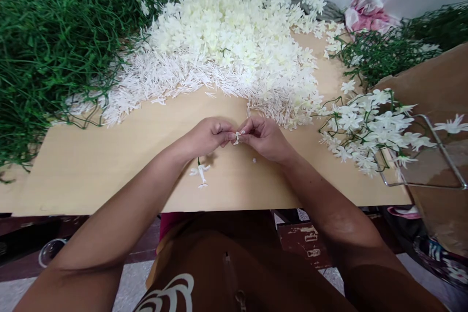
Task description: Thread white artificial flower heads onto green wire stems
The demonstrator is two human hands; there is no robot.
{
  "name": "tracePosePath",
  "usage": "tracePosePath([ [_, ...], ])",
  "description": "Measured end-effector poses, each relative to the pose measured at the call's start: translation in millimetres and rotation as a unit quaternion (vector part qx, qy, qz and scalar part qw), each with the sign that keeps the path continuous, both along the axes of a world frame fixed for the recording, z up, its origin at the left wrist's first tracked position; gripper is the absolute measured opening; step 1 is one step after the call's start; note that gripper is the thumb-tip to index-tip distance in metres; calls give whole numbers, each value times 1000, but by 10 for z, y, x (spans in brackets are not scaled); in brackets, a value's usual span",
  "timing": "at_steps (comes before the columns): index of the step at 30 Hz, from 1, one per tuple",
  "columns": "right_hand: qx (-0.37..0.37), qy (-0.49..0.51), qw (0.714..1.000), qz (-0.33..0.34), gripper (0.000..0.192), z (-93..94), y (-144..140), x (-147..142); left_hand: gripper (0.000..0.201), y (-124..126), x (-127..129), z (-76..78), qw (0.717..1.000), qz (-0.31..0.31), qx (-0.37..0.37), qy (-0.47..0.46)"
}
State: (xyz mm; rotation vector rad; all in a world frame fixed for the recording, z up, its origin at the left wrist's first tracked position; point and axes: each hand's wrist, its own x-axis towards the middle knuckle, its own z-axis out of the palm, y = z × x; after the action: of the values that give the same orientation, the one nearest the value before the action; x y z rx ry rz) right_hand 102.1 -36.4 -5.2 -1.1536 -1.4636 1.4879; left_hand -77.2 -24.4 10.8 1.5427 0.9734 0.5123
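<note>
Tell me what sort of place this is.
Probably a workbench for assembling artificial flowers: a heap of loose white blossoms, a pile of green stems, and finished sprays on a wooden table.

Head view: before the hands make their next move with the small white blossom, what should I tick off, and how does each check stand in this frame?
1. Both hands meet on the small white blossom: ok, left hand and right hand pinch it between fingertips.
2. Blossom seated on a stem: cannot tell, fingers cover the joint.
3. Green stem with blossoms below the left hand stays on the table: ok.
4. Loose white piece beside the right hand: ok, lying apart.
5. Pile of white blossoms beyond the hands: ok.
6. Finished sprays at right clear of the hands: ok.
</note>
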Motion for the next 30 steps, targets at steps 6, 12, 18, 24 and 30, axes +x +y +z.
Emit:
tracePosePath([
  [6,3,-1,1000,2,40,9,8,-24,19,33,-1,-9,999,-16,11,29],
  [12,7,37,999,-10,39,-2,53,56,29,29,-10,41,999,7,27,16],
  [18,8,40,998,-37,40,-8,60,75,31,47,-33,-13,995,-27,87,27],
  [24,-22,23,999,14,42,14,57,49,33,36,-43,-30,993,-50,98,32],
  [30,-23,22,999,5,42,-21,47,2,32,4,-37,-39,996,-32,73,43],
])
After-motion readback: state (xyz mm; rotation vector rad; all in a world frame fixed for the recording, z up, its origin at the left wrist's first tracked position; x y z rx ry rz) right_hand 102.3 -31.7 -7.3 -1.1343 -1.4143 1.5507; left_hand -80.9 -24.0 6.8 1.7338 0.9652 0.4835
